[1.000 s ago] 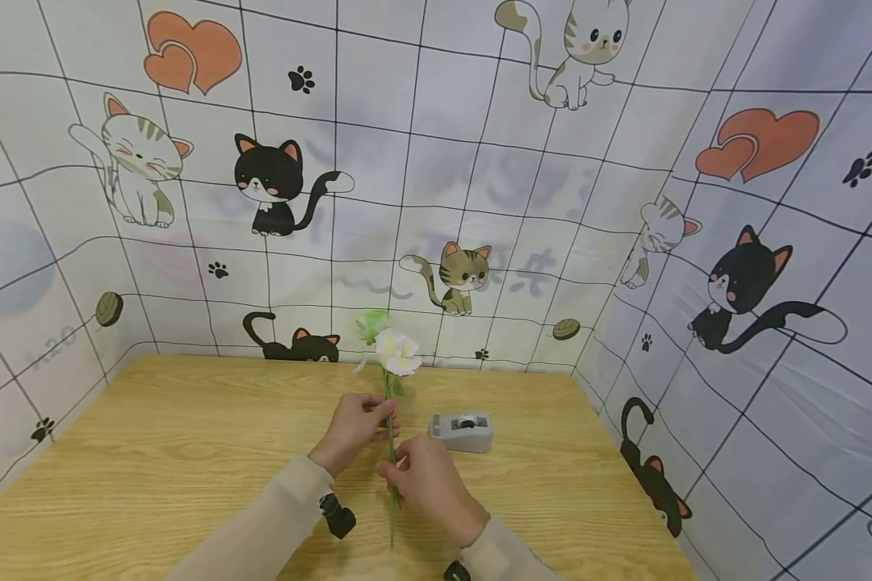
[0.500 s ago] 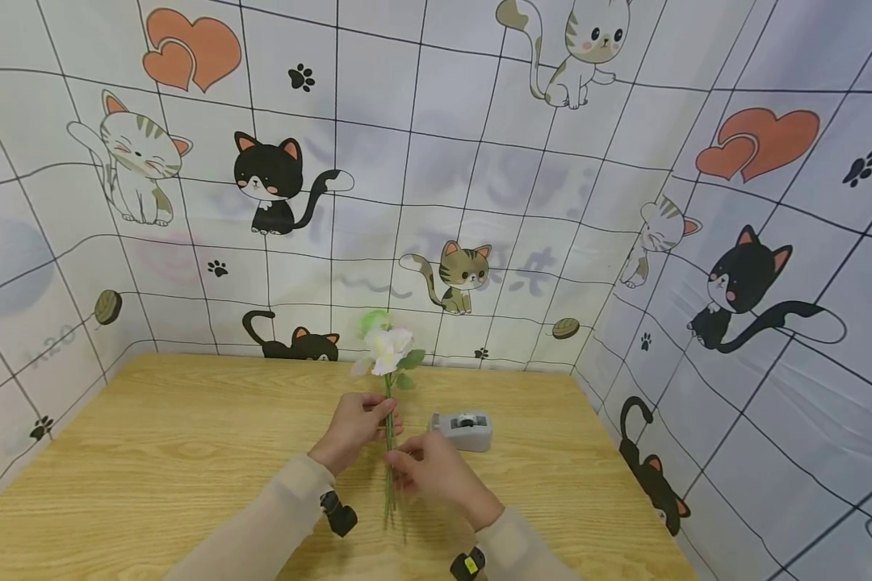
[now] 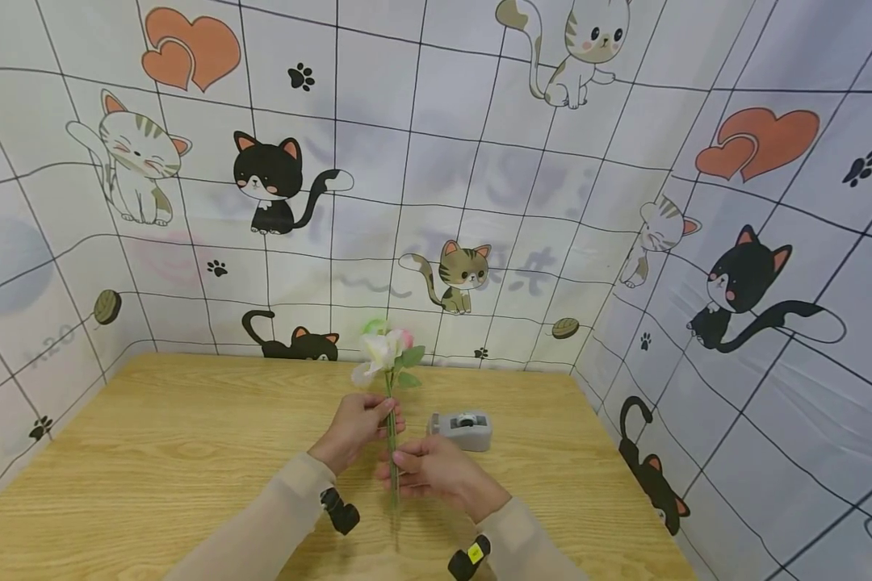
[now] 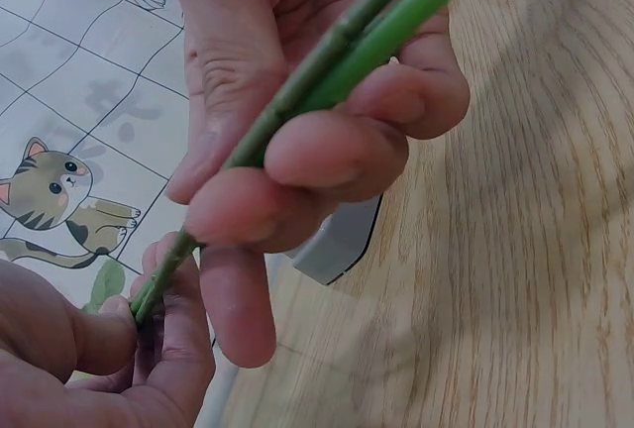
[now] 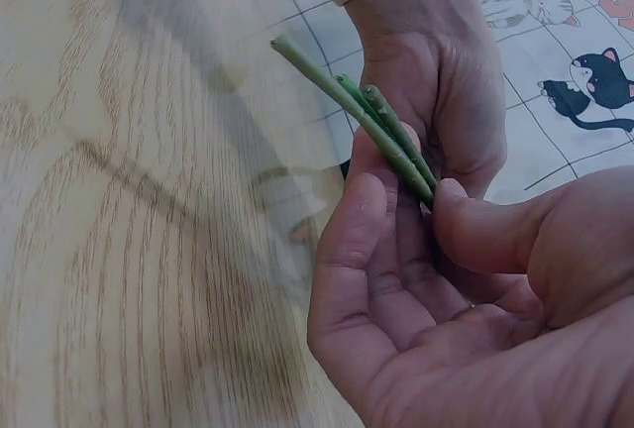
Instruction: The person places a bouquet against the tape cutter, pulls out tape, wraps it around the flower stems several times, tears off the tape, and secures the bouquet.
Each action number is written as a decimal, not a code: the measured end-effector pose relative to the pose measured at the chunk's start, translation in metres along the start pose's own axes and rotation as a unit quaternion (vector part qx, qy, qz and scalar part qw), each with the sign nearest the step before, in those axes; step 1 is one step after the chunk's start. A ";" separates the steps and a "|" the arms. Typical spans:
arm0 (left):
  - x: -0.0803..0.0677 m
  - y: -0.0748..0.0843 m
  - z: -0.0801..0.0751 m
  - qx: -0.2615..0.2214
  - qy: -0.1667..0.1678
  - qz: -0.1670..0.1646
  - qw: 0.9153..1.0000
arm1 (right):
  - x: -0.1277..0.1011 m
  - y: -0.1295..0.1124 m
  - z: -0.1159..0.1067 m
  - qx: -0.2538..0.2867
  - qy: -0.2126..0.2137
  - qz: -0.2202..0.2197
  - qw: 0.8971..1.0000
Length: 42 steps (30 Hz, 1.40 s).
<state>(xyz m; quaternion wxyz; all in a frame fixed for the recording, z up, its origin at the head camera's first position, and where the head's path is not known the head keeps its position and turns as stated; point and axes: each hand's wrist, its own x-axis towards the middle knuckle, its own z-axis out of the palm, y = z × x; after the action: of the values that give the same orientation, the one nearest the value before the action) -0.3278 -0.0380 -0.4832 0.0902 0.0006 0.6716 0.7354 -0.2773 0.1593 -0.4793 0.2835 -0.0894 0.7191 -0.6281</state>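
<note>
A small bunch of flowers [image 3: 381, 353] with white, pink and green blooms stands over the table, heads pointing away from me. My left hand [image 3: 356, 428] pinches the bundled stems just below the leaves, thumb against fingers. Lower down, my right hand [image 3: 443, 474] holds the same stems between thumb and curled fingers. Three green stem ends [image 5: 381, 126] fan out slightly past the right thumb in the right wrist view, at uneven lengths. In the left wrist view the right fingers [image 4: 317, 156] lie along the stems, in front of the left hand [image 4: 109, 349].
A grey tape dispenser [image 3: 465, 432] with a roll in it sits on the wooden table [image 3: 211, 436], just beyond the right hand. Cloth walls [image 3: 378, 161] printed with cats and grid lines rise behind the table and at both sides.
The blooms have turned and gathered; a pink bloom and green leaves now show on the right. The right hand has shifted slightly right along the stems, while the left stays put.
</note>
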 end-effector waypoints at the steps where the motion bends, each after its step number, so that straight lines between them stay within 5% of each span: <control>1: 0.000 0.000 0.000 -0.001 0.000 -0.002 1.000 | 0.000 0.000 0.000 0.004 0.002 0.002 1.000; 14: 0.001 -0.003 -0.002 0.024 -0.013 -0.008 1.000 | 0.003 0.000 0.007 0.015 0.025 -0.001 1.000; 29: 0.000 -0.006 -0.002 -0.003 -0.018 -0.007 1.000 | 0.007 0.001 0.020 -0.001 0.083 -0.028 0.996; 42: 0.001 -0.009 -0.004 0.011 -0.024 -0.007 1.000 | 0.008 0.004 0.014 0.015 0.057 -0.020 0.998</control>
<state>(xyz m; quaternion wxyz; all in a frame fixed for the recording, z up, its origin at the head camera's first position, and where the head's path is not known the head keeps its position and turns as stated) -0.3279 -0.0416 -0.4922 0.1116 0.0149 0.6771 0.7272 -0.2762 0.1444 -0.4865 0.2305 -0.0637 0.7227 -0.6485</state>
